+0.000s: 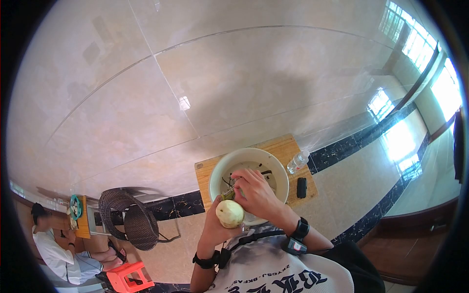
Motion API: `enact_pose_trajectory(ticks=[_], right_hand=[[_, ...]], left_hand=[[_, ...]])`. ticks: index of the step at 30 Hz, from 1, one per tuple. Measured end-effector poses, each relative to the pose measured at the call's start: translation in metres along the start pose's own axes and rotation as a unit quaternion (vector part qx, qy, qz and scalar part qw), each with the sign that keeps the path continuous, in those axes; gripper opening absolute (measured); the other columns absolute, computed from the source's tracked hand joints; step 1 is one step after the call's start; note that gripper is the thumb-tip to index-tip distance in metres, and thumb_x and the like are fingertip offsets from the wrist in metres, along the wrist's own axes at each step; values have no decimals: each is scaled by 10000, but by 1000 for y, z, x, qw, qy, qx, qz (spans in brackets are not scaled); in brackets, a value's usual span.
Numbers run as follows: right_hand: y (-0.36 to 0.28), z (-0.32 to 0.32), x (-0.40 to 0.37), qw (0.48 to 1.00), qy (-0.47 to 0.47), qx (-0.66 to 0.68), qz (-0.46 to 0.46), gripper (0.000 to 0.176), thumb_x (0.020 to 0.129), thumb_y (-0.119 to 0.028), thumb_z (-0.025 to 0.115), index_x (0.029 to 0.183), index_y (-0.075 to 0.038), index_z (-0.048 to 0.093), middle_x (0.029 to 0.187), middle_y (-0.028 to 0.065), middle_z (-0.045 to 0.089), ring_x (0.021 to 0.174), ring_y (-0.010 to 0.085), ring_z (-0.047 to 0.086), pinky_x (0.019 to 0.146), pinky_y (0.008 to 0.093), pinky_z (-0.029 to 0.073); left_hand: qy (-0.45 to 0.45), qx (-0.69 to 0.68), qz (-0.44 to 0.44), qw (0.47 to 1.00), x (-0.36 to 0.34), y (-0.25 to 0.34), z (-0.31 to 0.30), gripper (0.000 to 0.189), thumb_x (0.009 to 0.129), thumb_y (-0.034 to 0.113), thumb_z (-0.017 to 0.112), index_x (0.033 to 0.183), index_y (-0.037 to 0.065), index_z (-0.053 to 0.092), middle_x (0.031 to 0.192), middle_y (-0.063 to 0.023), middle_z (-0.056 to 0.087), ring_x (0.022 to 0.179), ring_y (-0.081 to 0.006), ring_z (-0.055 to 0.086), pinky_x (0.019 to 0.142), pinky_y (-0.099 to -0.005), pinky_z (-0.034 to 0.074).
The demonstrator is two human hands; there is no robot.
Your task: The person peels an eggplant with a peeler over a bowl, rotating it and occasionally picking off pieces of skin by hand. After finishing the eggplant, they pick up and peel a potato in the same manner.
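Observation:
My left hand (213, 226) is wrapped round a pale, smooth, peeled vegetable (230, 214), its rounded end facing up toward me. At its far end a bit of green (228, 195) shows between my hands. My right hand (256, 193) is closed with bent fingers at that green end. What it grips is mostly hidden; a small thin tool may be there, but I cannot make it out. Both hands are over the near side of a large cream basin (215, 171). Dark thin strips (266, 172), like peelings, lie inside it.
The basin stands on a wooden table (205, 180) against a tiled wall. A clear bottle (298, 161) and a black case (302, 187) are right of it. A wicker chair (140, 227), a red stool (129, 278) and a seated person (56, 251) are at left.

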State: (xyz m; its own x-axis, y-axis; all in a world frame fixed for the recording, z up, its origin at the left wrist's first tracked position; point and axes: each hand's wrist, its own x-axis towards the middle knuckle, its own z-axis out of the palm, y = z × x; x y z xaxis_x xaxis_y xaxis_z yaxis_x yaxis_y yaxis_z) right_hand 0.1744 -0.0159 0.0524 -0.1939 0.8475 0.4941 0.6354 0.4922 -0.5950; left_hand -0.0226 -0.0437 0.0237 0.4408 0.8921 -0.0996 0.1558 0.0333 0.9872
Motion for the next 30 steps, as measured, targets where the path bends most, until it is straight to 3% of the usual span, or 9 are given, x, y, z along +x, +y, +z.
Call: enact_pose_trajectory(ticks=[8, 14, 23, 27, 30], right_hand=[[13, -2, -3, 984, -53, 153, 70, 88, 886, -33, 695, 919, -13, 616, 1203, 144, 620, 1109, 335, 647, 935, 411, 529], [17, -13, 0, 975, -41, 200, 85, 71, 899, -43, 703, 914, -14, 640, 1155, 134, 646, 1078, 331, 664, 913, 393, 536], [8, 1, -7, 998, -6, 49, 44, 142, 842, -96, 777, 916, -34, 673, 1115, 117, 637, 1054, 328, 635, 920, 436, 505], [6, 6, -7, 999, 9, 28, 32, 131, 839, -98, 729, 911, -17, 655, 1098, 124, 619, 1059, 317, 589, 905, 452, 451], [7, 5, -6, 999, 5, 33, 25, 122, 837, -78, 725, 909, -24, 643, 1105, 120, 618, 1051, 327, 592, 906, 451, 456]], left_hand=[[15, -29, 26, 999, -1, 8, -1, 763, 609, 52, 917, 1280, 41, 553, 1176, -76, 697, 1060, -163, 664, 956, -322, 534], [12, -19, 33, 999, 1, 5, -1, 747, 613, 59, 913, 1274, 48, 564, 1184, -70, 705, 1086, -171, 662, 988, -333, 521], [14, -46, 5, 999, 1, 11, 7, 802, 619, 71, 904, 1316, 34, 508, 1193, -80, 689, 1081, -164, 659, 964, -334, 532], [2, -51, -37, 998, 0, 10, 7, 838, 622, 89, 906, 1346, 19, 490, 1196, -87, 672, 1095, -188, 655, 985, -343, 521], [5, 1, 11, 1000, 0, 15, 11, 824, 608, 45, 888, 1339, 37, 507, 1176, -58, 668, 1073, -149, 656, 954, -318, 538]])
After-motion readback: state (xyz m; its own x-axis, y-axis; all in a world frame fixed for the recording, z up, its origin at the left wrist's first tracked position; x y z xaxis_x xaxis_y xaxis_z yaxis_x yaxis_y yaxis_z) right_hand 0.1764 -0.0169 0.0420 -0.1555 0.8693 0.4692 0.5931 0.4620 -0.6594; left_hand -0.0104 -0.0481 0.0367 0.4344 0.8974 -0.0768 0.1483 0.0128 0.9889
